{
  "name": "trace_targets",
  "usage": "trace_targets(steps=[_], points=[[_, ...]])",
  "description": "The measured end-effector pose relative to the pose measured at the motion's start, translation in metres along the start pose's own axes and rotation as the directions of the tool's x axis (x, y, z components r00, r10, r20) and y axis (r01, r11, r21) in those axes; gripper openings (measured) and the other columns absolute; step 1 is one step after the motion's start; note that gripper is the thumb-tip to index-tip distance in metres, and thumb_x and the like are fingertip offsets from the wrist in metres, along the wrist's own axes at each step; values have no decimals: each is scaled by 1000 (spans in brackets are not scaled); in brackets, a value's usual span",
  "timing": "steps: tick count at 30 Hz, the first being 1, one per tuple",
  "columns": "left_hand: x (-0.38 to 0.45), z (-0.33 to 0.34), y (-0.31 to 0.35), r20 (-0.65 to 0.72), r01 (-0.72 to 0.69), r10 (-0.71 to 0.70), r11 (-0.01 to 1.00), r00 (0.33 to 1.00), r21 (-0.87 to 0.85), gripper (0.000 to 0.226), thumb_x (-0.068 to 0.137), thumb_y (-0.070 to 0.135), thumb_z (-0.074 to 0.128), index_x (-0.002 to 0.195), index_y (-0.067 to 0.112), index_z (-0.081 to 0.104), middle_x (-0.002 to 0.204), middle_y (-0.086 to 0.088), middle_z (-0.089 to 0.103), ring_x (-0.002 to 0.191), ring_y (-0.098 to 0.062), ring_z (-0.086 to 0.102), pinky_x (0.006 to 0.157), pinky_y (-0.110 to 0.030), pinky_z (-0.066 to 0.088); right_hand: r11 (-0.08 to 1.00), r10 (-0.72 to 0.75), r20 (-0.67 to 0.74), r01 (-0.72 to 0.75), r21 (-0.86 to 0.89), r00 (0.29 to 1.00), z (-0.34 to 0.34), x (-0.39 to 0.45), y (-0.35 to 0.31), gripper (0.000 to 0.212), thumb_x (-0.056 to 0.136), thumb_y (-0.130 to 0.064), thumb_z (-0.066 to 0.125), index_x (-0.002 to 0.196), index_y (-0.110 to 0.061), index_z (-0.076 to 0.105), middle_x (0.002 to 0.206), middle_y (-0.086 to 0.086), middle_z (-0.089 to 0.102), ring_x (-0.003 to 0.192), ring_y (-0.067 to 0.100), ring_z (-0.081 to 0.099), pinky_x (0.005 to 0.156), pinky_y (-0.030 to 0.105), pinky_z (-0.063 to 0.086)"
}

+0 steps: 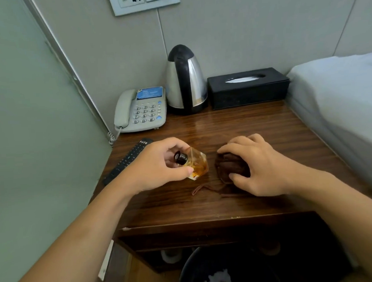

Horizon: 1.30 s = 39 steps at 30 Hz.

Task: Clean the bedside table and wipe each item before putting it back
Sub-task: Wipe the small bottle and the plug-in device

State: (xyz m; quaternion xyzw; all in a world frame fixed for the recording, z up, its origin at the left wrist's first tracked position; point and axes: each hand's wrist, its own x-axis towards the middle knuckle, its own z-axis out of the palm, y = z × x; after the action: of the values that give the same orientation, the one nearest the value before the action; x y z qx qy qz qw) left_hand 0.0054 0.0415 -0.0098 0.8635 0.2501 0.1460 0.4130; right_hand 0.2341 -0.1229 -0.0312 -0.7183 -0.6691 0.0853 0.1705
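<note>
Early on, I'd say: left hand (158, 163) pinches perfume bottle (198, 164), right hand (256, 165) fingers curled on brown cloth (232, 166); phone (140, 109), kettle (185, 79), tissue box (248, 87) at 12 o'clock look untouched.

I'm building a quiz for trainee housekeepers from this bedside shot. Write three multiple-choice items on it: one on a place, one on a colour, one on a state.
1. What stands between the telephone and the tissue box?
A. the kettle
B. a lamp
C. a vase

2. What colour is the cloth?
A. white
B. brown
C. blue

3. What is the left hand doing?
A. resting flat on the table
B. lifting the handset
C. gripping the glass bottle

Answers:
1. A, the kettle stands at the wall with one on either side.
2. B, the bundle under the right hand is dark brown.
3. C, finger and thumb curl round the tilted glass bottle.
</note>
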Motion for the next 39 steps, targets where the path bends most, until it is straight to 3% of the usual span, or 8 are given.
trace_targets(steps=[5,11,15,19,22,29,34,39], points=[[-10,-2,-6,-23,28,-28,1000,999,-1,45,80,7,86,114,26,66,113,7,73,106,-14,73,95,-40,60,996,-1,-36,4,91,999,0,8,-5,68,84,-30,80,142,-36,46,128,-17,53,119,10,47,99,27,47],[-17,-2,-9,-53,10,-9,1000,999,16,45,82,7,85,118,28,66,116,13,72,100,-17,75,85,-34,60,942,52,-352,72,329,935,-1,15,-15,68,77,-23,85,138,-26,57,123,-15,52,109,0,54,86,2,40],[-16,3,-4,-22,-34,35,999,999,33,47,85,9,84,124,27,66,114,12,74,105,-12,73,90,-29,59,912,-124,-393,261,318,911,6,16,-30,56,79,-23,81,133,-25,63,126,-14,56,117,0,55,98,13,46],[-12,10,0,-58,-69,73,996,996,58,43,85,10,83,124,24,70,110,5,77,104,-13,74,96,-37,59,896,-83,-365,230,380,927,26,10,-34,50,82,-23,76,130,-29,63,121,-16,59,113,1,57,97,28,52],[-8,11,1,-68,-55,60,996,996,64,39,85,11,84,119,25,73,105,3,78,97,-16,75,93,-45,60,891,-139,-349,271,363,927,28,-2,-34,46,77,-34,72,122,-34,65,113,-20,60,107,3,60,89,27,53],[-2,8,-2,-79,-62,75,985,994,160,40,84,22,85,121,32,72,103,8,77,94,-15,74,89,-46,60,894,-40,-351,191,406,935,24,19,-30,47,81,-17,77,125,-32,68,115,-18,63,108,1,60,94,24,53],[1,8,3,-54,-92,107,969,993,228,42,84,28,84,124,36,72,106,12,76,97,-14,72,89,-45,59,904,-16,-285,136,405,958,26,13,-27,50,87,-33,75,135,-29,60,122,-15,60,113,2,58,99,28,53],[2,8,4,-51,-92,104,974,993,206,38,84,25,84,119,34,73,101,9,77,88,-18,74,82,-49,60,940,-77,-391,198,279,917,36,5,-35,48,86,-44,74,129,-26,65,115,-19,59,109,1,58,95,24,52]])
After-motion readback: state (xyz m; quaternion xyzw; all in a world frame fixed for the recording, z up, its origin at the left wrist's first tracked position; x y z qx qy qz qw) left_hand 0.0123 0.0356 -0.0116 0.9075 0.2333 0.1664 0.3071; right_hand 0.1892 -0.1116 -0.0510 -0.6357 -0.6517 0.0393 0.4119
